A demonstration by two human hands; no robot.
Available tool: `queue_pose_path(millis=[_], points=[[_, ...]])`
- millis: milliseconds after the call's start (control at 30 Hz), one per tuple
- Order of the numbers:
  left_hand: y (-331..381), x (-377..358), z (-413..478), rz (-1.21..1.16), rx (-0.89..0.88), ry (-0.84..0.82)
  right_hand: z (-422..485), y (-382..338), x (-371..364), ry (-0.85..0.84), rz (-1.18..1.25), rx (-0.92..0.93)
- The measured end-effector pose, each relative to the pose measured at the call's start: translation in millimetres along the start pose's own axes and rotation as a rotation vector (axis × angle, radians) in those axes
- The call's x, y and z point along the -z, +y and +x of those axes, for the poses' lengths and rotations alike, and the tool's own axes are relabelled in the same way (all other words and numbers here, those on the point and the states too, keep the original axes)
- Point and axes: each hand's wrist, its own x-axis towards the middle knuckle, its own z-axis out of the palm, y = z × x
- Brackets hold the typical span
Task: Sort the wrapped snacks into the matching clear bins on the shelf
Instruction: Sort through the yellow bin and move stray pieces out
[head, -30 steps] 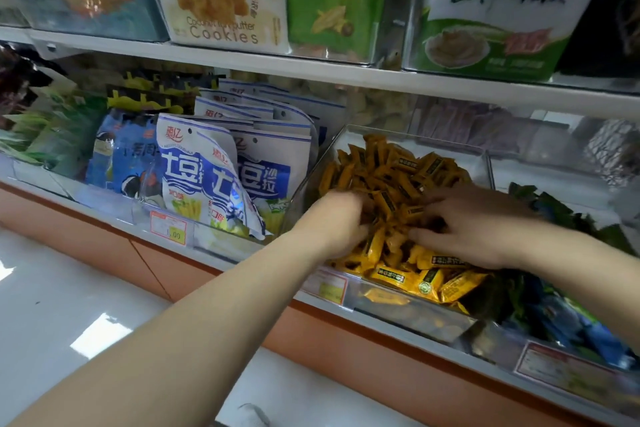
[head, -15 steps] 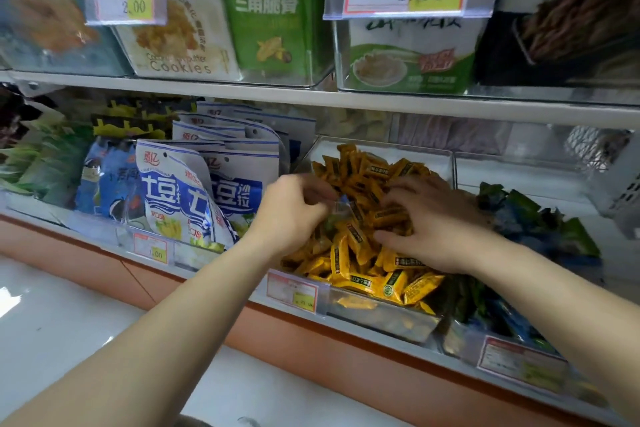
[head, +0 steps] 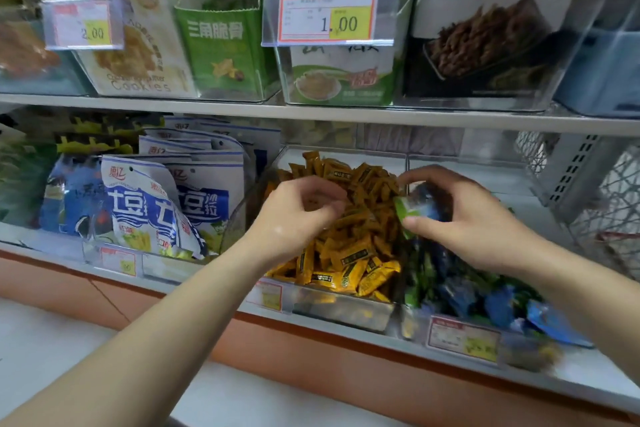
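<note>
Wrapped snack [head: 414, 210] in green and blue: is it out of the yellow pile yet?

Yes. The view from 1 second back shows both hands buried among the yellow snacks [head: 349, 253]. Now the right hand [head: 474, 218] is raised above them, its fingers [head: 426, 175] and thumb pinching that 1 stray packet over the divider between the 2 bins.

And the left hand [head: 294, 215]?

It has lifted too and hovers over the yellow heap, fingers loosely curled. Whether they hold anything I cannot tell, because the view is blurred there.

What does that mean for the sorting?

I judge the odd packet found and freed. Its colours match the blue-and-green snacks [head: 457, 291] in the next clear bin [head: 414, 321] to the right on the lower shelf [head: 588, 383], just beside the hand. The move left is short: carry it across the divider and let go.

Any risk?

The yellow heap stands high against that divider, so a careless sweep could tip yellow packets into the wrong bin. More strays may lie deeper, but that is hidden.
</note>
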Motion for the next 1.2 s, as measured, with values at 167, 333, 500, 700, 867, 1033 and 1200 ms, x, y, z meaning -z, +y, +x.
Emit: queue_pose_path(millis=[167,333,500,700,867,1033,1200], points=[[6,-39,8,0.45,-0.163,-0.169,-20,35,25,-0.102,-0.491,-0.178],[-4,-65,20,0.637,-0.152,-0.427,-18,18,1,-0.159,-0.29,-0.014],[-24,-25,31,0.799,-0.192,-0.417,-17,20,-24,-0.33,-0.382,0.064],[-48,33,31,0.671,-0.037,-0.286,-17,21,-29,-0.269,-0.375,0.069],[-41,34,28,0.777,-0.008,-0.26,-20,22,-37,-0.212,-0.443,0.006],[-16,-17,35,0.816,-0.241,-0.159,-22,34,-38,-0.186,-0.458,-0.038],[-19,-66,54,0.985,-0.187,-0.558,-22,41,-41,-0.17,-0.407,-0.016]])
